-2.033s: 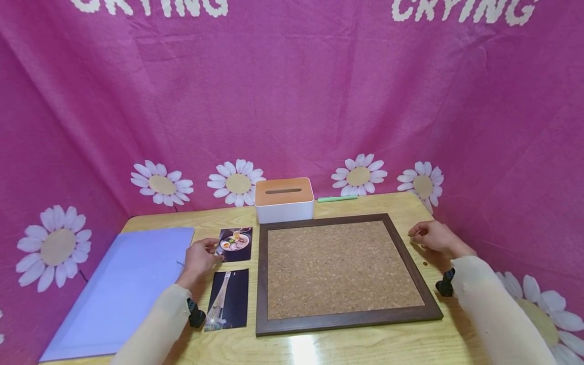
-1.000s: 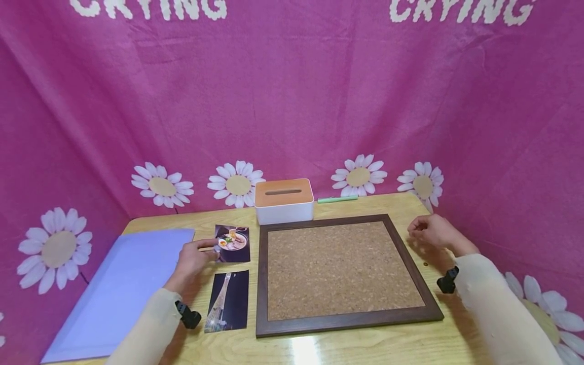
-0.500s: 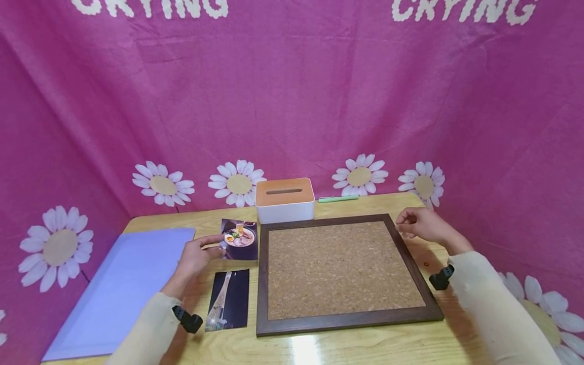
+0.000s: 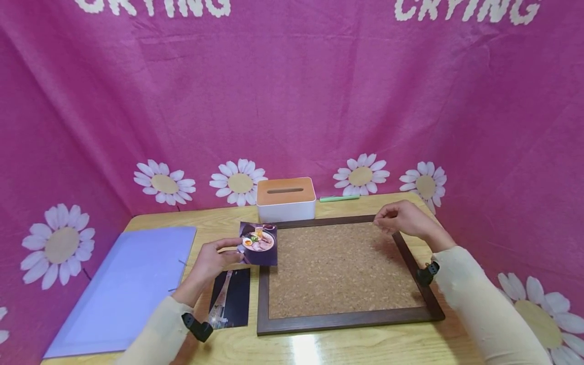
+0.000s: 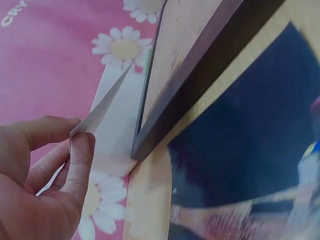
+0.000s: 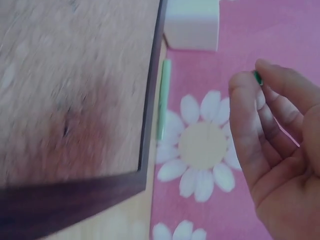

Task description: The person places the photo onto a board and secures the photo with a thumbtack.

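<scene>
My left hand [image 4: 212, 259] pinches a photo of a ramen bowl [image 4: 259, 246] by its left edge. The photo is raised, its right part overlapping the left side of the framed cork board [image 4: 342, 274] in the head view. In the left wrist view the photo [image 5: 105, 102] appears nearly edge-on between thumb and fingers. My right hand [image 4: 406, 219] hovers above the board's far right corner. Its thumb and index finger pinch a small green thumbtack [image 6: 258, 77], mostly hidden by the fingertips. A night tower photo [image 4: 234, 299] lies left of the board.
A white tissue box with a wood-coloured lid [image 4: 286, 199] stands behind the board. A green pen [image 4: 339, 198] lies to its right. On the left lies a pale blue folder [image 4: 123, 289]. Pink curtain [image 4: 292, 101] encloses the table's back and sides.
My left hand has lifted the ramen photo from the table and carried it right, over the board's left edge. My right hand has moved left from beside the board to above its far right corner.
</scene>
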Tool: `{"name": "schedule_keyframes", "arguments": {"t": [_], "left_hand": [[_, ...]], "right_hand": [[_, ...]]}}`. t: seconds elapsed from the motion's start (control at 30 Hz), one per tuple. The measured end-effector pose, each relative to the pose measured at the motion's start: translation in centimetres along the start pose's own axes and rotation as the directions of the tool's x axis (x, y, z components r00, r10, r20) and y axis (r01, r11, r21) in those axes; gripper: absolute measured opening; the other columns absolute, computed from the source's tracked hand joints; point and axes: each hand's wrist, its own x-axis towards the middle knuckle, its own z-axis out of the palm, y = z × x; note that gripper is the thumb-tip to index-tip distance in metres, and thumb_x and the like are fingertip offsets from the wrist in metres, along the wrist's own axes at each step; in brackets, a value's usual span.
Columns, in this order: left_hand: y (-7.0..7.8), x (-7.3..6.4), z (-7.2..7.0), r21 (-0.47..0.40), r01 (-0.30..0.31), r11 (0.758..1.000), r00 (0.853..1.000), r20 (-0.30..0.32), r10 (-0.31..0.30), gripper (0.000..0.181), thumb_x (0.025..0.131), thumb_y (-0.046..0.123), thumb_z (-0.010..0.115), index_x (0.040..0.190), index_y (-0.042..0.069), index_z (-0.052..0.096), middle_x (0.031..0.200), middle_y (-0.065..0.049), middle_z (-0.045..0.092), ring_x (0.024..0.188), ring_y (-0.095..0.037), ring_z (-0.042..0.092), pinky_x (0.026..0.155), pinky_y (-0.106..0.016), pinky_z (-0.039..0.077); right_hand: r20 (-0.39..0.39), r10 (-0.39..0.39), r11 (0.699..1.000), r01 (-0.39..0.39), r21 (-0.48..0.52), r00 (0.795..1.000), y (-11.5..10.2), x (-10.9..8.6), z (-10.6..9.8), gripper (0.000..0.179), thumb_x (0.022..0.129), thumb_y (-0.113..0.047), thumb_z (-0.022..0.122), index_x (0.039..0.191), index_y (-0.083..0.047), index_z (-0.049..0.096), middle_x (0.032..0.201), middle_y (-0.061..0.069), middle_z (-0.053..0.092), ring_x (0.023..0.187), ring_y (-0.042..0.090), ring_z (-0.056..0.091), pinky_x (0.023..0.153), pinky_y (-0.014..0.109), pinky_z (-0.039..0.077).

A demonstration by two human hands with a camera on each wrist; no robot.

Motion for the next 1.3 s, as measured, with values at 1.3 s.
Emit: {"name": "schedule_keyframes", "arguments": {"t": [1.3], "left_hand": [[-0.6, -1.5, 9.2, 0.237, -0.216, 0.947, 0.969, 0.175, 0.177, 0.042, 0.077, 0.007, 0.082, 0.118, 0.003, 0.071, 0.101, -0.011, 0.070, 0.079, -0.014, 0.060, 0.065, -0.025, 0.050]], "right_hand": [[0.141, 0.040, 0.999, -0.044, 0.024, 0.989, -6.1, 5.1, 9.8, 0.007, 0.091, -0.007, 0.069, 0.095, -0.004, 0.073, 0.078, 0.005, 0.071, 0.069, 0.015, 0.065, 0.066, 0.035, 0.057]]}}
